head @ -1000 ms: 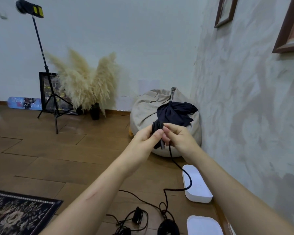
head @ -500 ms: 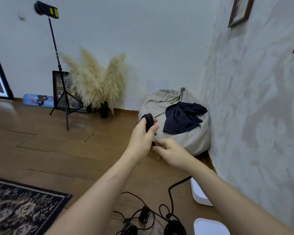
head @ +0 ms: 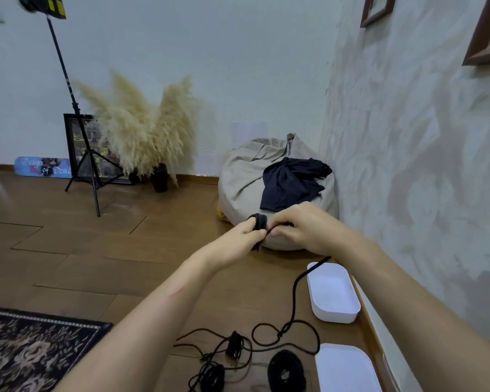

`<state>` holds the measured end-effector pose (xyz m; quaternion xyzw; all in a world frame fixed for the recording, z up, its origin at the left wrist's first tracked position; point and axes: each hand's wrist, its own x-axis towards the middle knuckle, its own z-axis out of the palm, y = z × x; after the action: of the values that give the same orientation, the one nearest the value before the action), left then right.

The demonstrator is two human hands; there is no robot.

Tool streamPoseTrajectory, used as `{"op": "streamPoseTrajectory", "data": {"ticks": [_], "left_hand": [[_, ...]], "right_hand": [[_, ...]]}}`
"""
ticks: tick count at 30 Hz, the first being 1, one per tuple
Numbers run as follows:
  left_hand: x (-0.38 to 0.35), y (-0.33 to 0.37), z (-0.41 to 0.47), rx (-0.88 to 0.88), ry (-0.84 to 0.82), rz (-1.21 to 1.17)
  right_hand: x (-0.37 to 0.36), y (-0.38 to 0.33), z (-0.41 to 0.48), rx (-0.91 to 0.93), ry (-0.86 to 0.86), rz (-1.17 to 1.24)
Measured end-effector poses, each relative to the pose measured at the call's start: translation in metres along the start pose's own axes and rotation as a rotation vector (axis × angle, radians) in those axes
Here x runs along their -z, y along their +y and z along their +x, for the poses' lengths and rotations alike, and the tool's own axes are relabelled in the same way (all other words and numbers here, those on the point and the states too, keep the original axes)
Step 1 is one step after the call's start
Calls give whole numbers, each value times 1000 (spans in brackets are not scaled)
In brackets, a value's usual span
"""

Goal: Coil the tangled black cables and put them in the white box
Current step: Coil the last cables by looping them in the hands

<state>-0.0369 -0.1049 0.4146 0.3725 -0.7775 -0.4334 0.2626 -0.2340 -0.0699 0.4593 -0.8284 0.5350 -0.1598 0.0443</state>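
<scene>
My left hand (head: 242, 239) grips a small coil of black cable (head: 258, 221) held out in front of me. My right hand (head: 303, 226) pinches the same cable right beside the coil. The loose length of that cable (head: 294, 295) hangs from under my right hand to the floor and ends in a loop. More tangled black cables (head: 232, 346) and two wound black coils (head: 286, 369) lie on the floor below. The open white box (head: 333, 292) sits on the floor by the right wall.
A second white piece, likely the lid (head: 345, 369), lies near the bottom edge. A beige beanbag (head: 246, 182) with dark cloth stands behind my hands. A tripod (head: 82, 154), pampas grass (head: 145, 125) and a patterned rug (head: 31, 346) are on the left.
My right hand has risen from below the coil to beside it, bringing the cable up. The camera swung, so the white box shows fully again.
</scene>
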Motion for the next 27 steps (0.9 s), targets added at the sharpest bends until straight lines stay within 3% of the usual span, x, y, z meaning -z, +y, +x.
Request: {"op": "streamPoseTrajectory", "data": {"ticks": [3,10,15,21,27], "left_hand": [[0,-1,-4,-30,-31,58],[-1,-4,-15,-74,141,241],[-3,-11,-21,56,254,300],[-6,-12,-19,121,365,292],[-16,-10,-16,107,393,332]], "right_hand": [[1,-2,0,12,65,13],[-12,2,5,52,209,89],[-31,4,10,86,350,-193],[-45,6,19,-147,290,-320],[-55,13,12,-202,260,-64]]}}
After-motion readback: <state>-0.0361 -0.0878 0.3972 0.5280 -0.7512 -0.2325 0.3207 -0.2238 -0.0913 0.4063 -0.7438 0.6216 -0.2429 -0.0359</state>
